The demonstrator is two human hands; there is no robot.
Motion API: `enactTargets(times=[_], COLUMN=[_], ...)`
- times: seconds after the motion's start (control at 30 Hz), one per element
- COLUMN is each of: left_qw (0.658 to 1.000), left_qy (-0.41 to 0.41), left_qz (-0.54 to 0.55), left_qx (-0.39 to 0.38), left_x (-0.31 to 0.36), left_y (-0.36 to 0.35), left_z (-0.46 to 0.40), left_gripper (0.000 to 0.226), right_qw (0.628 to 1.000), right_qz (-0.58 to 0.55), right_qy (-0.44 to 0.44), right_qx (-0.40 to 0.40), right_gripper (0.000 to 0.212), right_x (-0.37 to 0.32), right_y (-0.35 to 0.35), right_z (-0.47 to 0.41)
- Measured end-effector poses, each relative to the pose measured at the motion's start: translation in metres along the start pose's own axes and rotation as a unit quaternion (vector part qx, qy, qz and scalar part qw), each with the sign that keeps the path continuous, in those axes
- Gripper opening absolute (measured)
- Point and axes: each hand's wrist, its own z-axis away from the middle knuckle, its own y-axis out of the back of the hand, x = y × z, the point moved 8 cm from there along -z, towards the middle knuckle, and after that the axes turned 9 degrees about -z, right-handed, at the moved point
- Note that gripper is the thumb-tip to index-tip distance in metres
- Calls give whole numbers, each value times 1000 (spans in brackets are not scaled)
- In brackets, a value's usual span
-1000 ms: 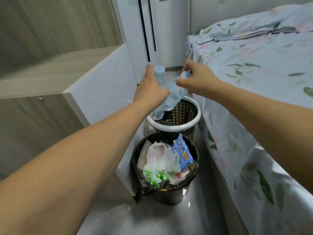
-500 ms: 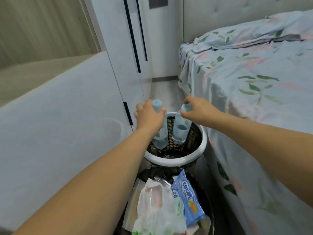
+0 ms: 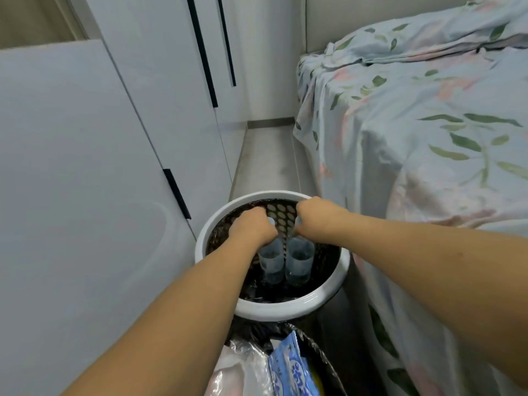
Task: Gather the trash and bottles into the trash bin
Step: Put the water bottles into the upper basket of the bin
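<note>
Now both bottles stand upright inside the trash bin [image 3: 217, 224] — the left bottle [image 3: 271, 261] and the right bottle [image 3: 298, 260] side by side, close together, their lower halves deep in the dark mesh. Half a second ago they hung with most of their length above the white rim; a second ago they were held high and tilted over it. So the lowering is nearly finished, and what I judge remains is only the letting go.

The left hand [image 3: 253, 227] has its grip curled round the top of the left bottle, and the right hand [image 3: 320, 218] closes round the cap end of the right one (whether the bottoms already rest on the bin floor cannot be told).

Nearer the camera, a second bin [image 3: 323, 352] lined with a black bag holds plastic bags and a blue packet [image 3: 291, 364] — already full-looking. A white cabinet [image 3: 85, 195] stands to the left, the bed [image 3: 428, 138] with its leaf-printed sheet to the right.
</note>
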Motion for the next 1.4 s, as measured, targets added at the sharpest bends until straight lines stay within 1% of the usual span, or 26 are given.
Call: enactTargets(times=[0.17, 0.23, 0.33, 0.53, 0.67, 0.8, 0.87, 0.97, 1.07, 1.17, 1.27, 1.33, 1.4], left_qw=[998, 998, 999, 998, 1000, 1000, 999, 994, 989, 983, 981, 980, 982], left_qy=[8, 8, 5, -4, 1, 11, 10, 1, -5, -10, -11, -24, -38], left_qz=[-39, -36, -28, -44, -10, 17, 24, 35, 35, 42, 73, 82, 83], left_qx=[-38, -43, -40, -36, -19, 14, 45, 101, 140, 176, 182, 180, 165], left_x=[-10, -11, -9, -7, -13, -20, -23, -26, -33, -43, -53, -55, -55], left_y=[-27, -35, -38, -42, -34, -15, -4, 11, 24, 37, 41, 40, 34], left_z=[-17, -20, -24, -21, -8, 28, 52, 91, 127, 164, 210, 243, 273], left_gripper=[27, 28, 33, 38, 36, 30, 26, 24, 18, 13, 19, 23, 25], right_qw=[999, 998, 997, 992, 989, 987, 985, 985, 990, 995, 994, 995, 996], right_qz=[33, 52, 71, 110, 119, 131, 138, 143, 123, 49, -6, -16, -14], right_qy=[13, 17, 19, 25, 31, 41, 46, 52, 62, 77, 88, 88, 86], right_qx=[-19, -21, -34, -63, -77, -88, -91, -82, -34, 29, 57, 48, 32], right_gripper=[10, 8, 17, 22, 24, 20, 16, 20, 21, 29, 30, 25, 29], right_x=[4, 4, 7, 8, 5, -6, -13, -28, -44, -63, -80, -88, -97], right_y=[-20, -27, -38, -53, -57, -50, -44, -33, -8, 23, 33, 29, 20], right_z=[-12, -15, -17, -16, -16, -17, -16, -9, 3, 30, 69, 98, 130])
